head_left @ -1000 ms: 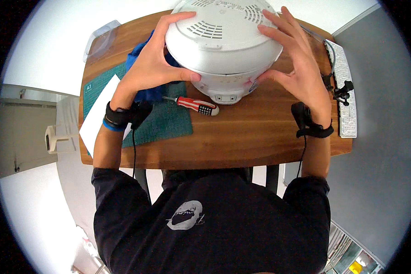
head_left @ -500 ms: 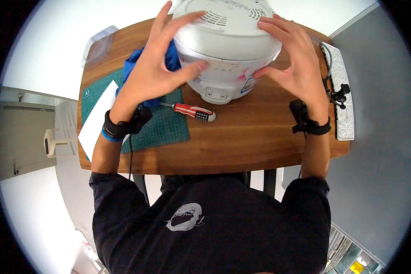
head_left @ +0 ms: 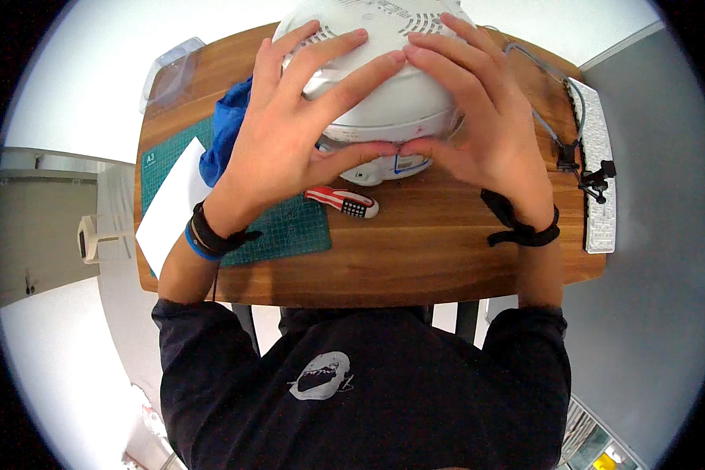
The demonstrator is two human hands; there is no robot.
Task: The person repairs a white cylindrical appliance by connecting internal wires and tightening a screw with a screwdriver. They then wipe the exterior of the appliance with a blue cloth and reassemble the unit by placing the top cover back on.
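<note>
A white rice cooker [head_left: 395, 98] with vents in its base stands upside down at the far middle of the table. In front of it are both my hands, fingers stretched and spread. My left hand [head_left: 286, 129] and my right hand [head_left: 493, 117] meet at the index fingertips and thumb tips, framing part of the cooker. Whether any finger touches the cooker I cannot tell; neither hand visibly grips it. Just nearer than the cooker lies a red and white screwdriver handle [head_left: 351, 205]; its shaft is hidden behind my left hand.
Blue cloth [head_left: 225, 133] lies left of the cooker. Beneath it is a green cutting mat [head_left: 286, 241] with a white sheet of paper [head_left: 171, 207]. A clear plastic tray [head_left: 171, 82] sits at the far left. On the right are a white keyboard [head_left: 601, 215], a black clamp [head_left: 595, 182] and a grey cable [head_left: 539, 59].
My hands have come together from either side until their index fingers and thumbs meet. The whole view has shifted slightly, and more of the cable shows on the right.
</note>
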